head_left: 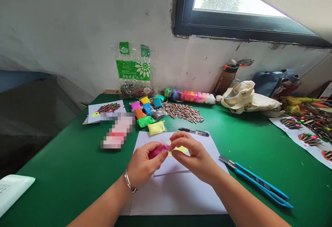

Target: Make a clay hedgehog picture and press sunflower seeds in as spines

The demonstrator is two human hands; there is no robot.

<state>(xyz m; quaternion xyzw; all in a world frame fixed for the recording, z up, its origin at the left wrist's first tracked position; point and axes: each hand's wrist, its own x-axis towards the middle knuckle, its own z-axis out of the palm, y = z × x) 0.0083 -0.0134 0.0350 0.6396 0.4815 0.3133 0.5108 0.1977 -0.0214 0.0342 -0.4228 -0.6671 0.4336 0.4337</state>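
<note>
Green tabletop [80, 171], ctr of frame: magenta clay packet [157, 151] btwn L hand [145, 161] thumb + fingers, clamped; R hand [193, 154] thumb/fingertips pinched at its clear wrapper end.

Left hand [148, 161] is gripping a magenta clay packet [157, 151] between thumb and fingers; right hand [191, 153] is pinching at the packet's clear wrapper end. Both are hovering over white paper [178, 196], where a yellow shape [181, 150] is showing partly behind the right fingers. Black pen [193, 131] is lying across the paper's far edge. Blue cutter [259, 182] is lying right of the paper, blade tip at its edge. Colored clay packets [146, 108] are sitting beyond the paper, seed pile [183, 112] just right of them. Seed bag [135, 71] is standing against the wall. Brown bottle [226, 79] is leaning near a cream cloth bag [240, 97].
</note>
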